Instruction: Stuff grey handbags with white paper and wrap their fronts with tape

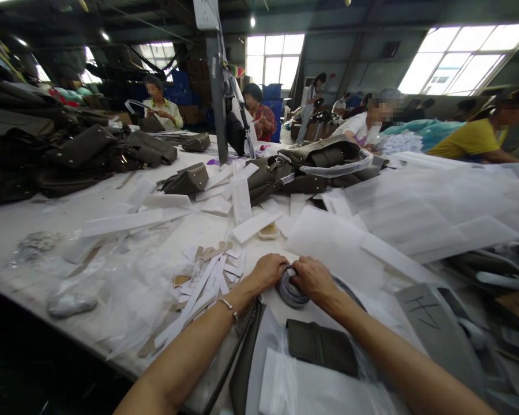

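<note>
My left hand point(268, 271) and my right hand point(313, 278) meet over a small grey coiled strap point(290, 292) on the white table point(47, 216). Both hands are closed on the coil, fingers curled round its top. A thin bracelet sits on my left wrist. Just in front of my hands lies a dark olive wallet-like piece point(322, 347) on clear plastic bags point(311, 389). A dark strap point(246, 351) hangs off the table's near edge below my left forearm.
White paper strips point(125, 222) and foam sheets point(415, 213) litter the table. Olive handbags pile at the left point(82, 153) and centre back point(320, 161). A grey post point(217, 86) stands mid-table. Several other people work at the far side.
</note>
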Tool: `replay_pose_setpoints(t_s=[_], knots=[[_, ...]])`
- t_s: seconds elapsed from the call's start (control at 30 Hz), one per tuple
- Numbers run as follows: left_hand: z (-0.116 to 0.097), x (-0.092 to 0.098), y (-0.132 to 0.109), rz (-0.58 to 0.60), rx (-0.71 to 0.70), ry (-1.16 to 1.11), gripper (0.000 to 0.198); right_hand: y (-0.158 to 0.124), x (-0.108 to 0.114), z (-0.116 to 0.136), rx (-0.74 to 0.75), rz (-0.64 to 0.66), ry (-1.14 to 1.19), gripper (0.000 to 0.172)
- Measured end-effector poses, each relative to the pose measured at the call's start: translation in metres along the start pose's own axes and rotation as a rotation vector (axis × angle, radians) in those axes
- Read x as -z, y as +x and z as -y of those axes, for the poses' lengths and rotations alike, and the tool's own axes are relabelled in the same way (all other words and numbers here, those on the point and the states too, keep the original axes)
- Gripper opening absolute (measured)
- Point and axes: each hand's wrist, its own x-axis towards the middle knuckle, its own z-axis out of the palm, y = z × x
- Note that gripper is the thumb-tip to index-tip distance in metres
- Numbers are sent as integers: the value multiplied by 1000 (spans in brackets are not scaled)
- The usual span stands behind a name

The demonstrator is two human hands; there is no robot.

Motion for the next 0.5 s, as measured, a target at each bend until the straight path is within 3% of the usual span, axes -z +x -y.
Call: replay_pose_setpoints(t_s=[0.13,0.2,0.3,0.4,0.5], knots=[[-5,6,-8,8,18,22,29,10,-5,0,-50,-8,19,33],[-10,6,-15,-2,38,42,26,12,-6,-2,-26,-2,16,27],[-21,1,-21,-32,78,73,29,14,-7,-8,42,-12,-9,14],[-33,-3,-21,-61,109,90,31,14,-13,-18,144,-47,8,22],[-33,8,-25,-55,67,72,31,15,-27,-29,244,-31,76,32]])
